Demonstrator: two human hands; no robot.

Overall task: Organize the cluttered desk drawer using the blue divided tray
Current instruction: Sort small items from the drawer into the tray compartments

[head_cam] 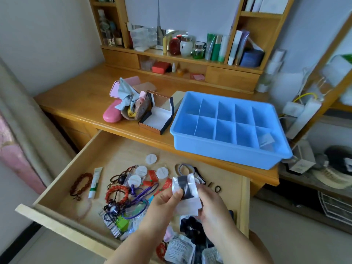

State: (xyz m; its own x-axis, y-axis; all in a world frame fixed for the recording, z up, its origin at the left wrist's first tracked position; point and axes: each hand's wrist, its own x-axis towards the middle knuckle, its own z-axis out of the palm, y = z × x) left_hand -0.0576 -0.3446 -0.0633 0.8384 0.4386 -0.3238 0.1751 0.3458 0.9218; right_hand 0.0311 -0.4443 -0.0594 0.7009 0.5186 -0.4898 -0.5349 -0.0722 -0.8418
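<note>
Head view: I see left hand (167, 201) and right hand (210, 203) both pinching small sachets (185, 187) above open drawer (57, 189); blue divided tray (219, 151) sits on desk (80, 86), nearly empty. I would square stack first, carry level, drop into free compartment, avoid spilling

I see the blue divided tray (224, 149) sitting flat on the desktop, just behind the open drawer (62, 180); ten compartments, a clear packet in its near-right one. Drawer clutter is unsorted.

Pink case (112, 113), open box (156, 119) on desk; bottles (198, 48) prob. cosmetics.
</note>
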